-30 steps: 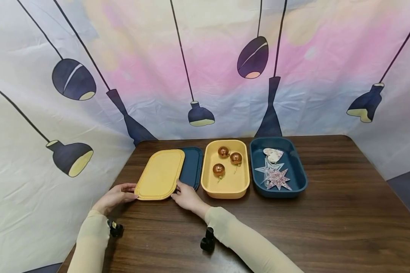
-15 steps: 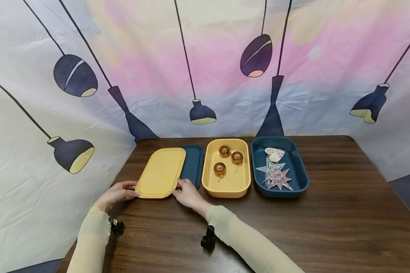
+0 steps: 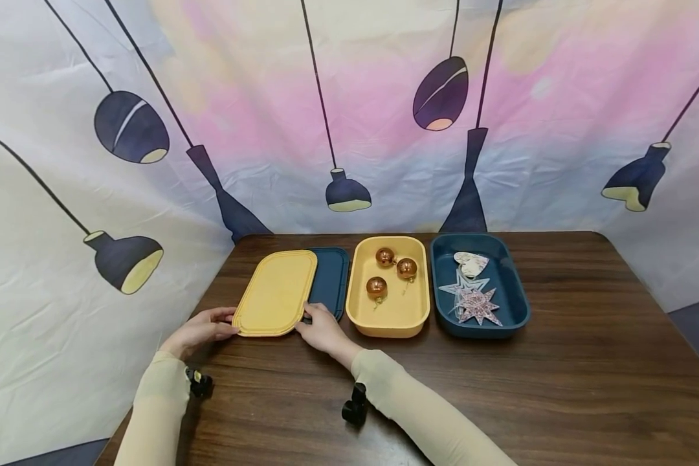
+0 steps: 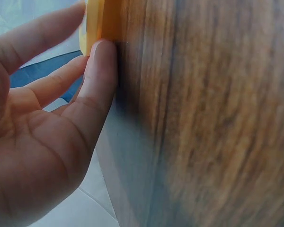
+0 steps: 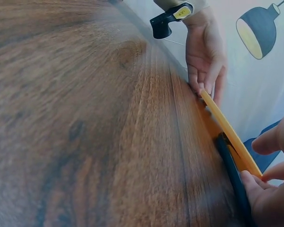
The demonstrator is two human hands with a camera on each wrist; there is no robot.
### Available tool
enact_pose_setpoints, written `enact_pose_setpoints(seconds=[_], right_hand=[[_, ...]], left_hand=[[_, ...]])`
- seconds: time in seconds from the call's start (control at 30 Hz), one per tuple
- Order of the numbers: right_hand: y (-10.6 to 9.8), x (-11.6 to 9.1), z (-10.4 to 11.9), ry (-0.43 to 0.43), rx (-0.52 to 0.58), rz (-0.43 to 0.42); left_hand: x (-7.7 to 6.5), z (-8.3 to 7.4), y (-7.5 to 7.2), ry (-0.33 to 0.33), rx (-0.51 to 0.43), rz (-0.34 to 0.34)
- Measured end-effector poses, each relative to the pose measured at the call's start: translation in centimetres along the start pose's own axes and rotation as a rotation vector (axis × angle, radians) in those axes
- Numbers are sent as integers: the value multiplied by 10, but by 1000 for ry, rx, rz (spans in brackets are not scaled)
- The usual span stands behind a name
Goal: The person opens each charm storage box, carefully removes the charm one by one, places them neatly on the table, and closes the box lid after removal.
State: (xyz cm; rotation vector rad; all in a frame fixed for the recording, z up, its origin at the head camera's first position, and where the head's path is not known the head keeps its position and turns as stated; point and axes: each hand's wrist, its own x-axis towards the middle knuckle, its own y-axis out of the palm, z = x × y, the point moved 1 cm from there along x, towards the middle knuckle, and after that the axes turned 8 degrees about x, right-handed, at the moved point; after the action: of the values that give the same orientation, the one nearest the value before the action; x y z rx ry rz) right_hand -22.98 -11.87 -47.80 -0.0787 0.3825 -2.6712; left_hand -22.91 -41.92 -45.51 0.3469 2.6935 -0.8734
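Note:
In the head view a yellow rectangular lid (image 3: pixel 275 294) with rounded corners lies partly over a dark blue lid (image 3: pixel 332 275) at the table's left. My left hand (image 3: pixel 204 331) pinches the yellow lid's near left corner. At its near right corner, my right hand (image 3: pixel 323 331) grips the edge. The left wrist view has fingers on both sides of the yellow rim (image 4: pixel 95 28). From the right wrist, the yellow lid (image 5: pixel 232 132) appears edge-on, tilted over the blue lid (image 5: pixel 233 175), with a gap between them near my right thumb (image 5: pixel 252 185).
Right of the lids stands a yellow box (image 3: pixel 387 330) with three shiny copper baubles (image 3: pixel 377 287). Beside it, a dark blue box (image 3: pixel 482 331) contains a heart ornament (image 3: pixel 472 264) and star ornaments (image 3: pixel 477 305). A lamp-patterned cloth (image 3: pixel 303 129) hangs behind the table (image 3: pixel 559 362).
The head view has shifted a little, so everything sits slightly up and to the right in it. Both hands keep their grip, and the yellow lid has hardly moved.

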Motion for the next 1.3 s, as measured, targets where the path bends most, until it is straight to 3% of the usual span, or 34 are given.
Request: enact_pose_setpoints(seconds=[0.57,1.0,1.3], right_hand=[[1,0,-2,21,-1,-11],[3,-2,-1,31,98,3],[4,-2,-2,22,89,2]], left_hand=[[1,-3,2,-27,-15,10],[0,-1,1,-29,6,-1],[-1,-3,1,-30,10,-7]])
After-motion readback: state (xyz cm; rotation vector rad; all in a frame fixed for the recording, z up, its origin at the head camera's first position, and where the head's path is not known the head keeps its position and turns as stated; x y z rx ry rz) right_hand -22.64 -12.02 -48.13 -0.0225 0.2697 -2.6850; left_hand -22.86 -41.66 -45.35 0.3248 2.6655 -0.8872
